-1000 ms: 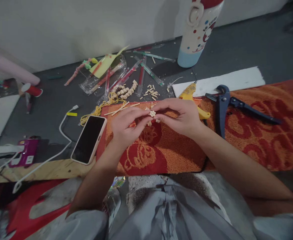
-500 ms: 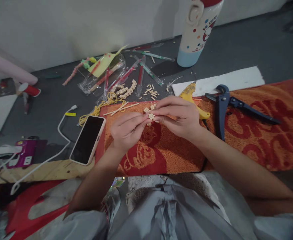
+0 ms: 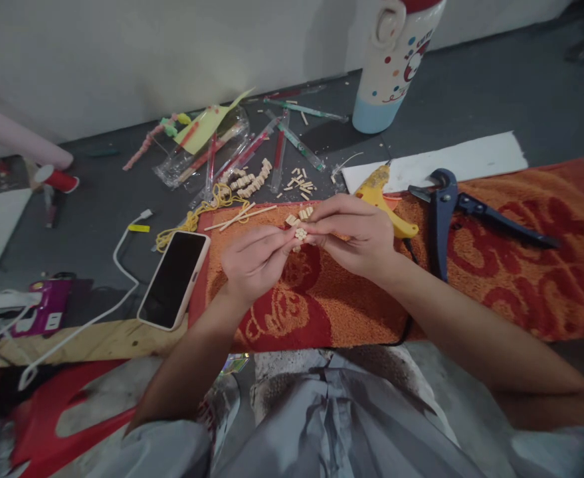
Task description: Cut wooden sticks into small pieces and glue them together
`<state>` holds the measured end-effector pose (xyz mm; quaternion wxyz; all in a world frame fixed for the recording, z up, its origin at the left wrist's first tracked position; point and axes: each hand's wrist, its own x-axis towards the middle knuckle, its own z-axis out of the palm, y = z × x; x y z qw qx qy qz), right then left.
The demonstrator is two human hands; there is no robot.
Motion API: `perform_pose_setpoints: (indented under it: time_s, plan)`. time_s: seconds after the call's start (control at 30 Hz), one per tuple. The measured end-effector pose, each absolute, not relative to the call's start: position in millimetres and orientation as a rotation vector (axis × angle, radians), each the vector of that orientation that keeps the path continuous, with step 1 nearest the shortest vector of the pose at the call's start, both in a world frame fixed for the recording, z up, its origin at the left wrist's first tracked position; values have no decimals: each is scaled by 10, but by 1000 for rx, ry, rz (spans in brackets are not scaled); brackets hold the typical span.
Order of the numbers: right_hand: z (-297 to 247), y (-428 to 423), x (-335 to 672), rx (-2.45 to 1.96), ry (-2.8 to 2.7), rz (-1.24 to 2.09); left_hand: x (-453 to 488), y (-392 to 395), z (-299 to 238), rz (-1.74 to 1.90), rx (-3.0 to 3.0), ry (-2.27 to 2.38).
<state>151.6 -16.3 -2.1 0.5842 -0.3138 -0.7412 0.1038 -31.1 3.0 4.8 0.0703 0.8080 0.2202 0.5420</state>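
Between the fingertips of both hands is a small bundle of short wooden sticks (image 3: 300, 234), its round cut ends facing me like a flower. My left hand (image 3: 256, 260) pinches it from the left, and my right hand (image 3: 356, 234) from the right. Just behind the fingers lie more little stick bundles (image 3: 305, 213), partly hidden. Underneath is an orange and red towel (image 3: 366, 305). Close beyond my right hand rests a yellow glue gun (image 3: 377, 189). Several longer thin sticks (image 3: 242, 217) lie on the towel's far left corner.
A phone (image 3: 175, 279) lies left of the towel, near yellow cord (image 3: 192, 222). Loose stick pieces (image 3: 299, 182) and plastic-wrapped items (image 3: 212, 156) are scattered behind. A blue cutter (image 3: 444, 212) lies at right, beside a white strip (image 3: 441, 162). A bottle (image 3: 386, 79) stands at the back.
Both hands keep their pinch on the stick bundle. My right-hand fingers have shifted slightly, showing more of the bundles behind. The rest of the table looks the same.
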Motion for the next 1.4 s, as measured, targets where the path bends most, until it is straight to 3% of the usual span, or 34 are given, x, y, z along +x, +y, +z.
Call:
perform_pose_setpoints:
  time_s: [0.37, 1.4]
  plan:
    - [44, -130, 1573, -798, -1708, 455, -327, 40, 90, 1613, 2497, 658]
    - [17, -129, 1538, -721, -1710, 470, -293, -25, 91, 1532, 2388, 694]
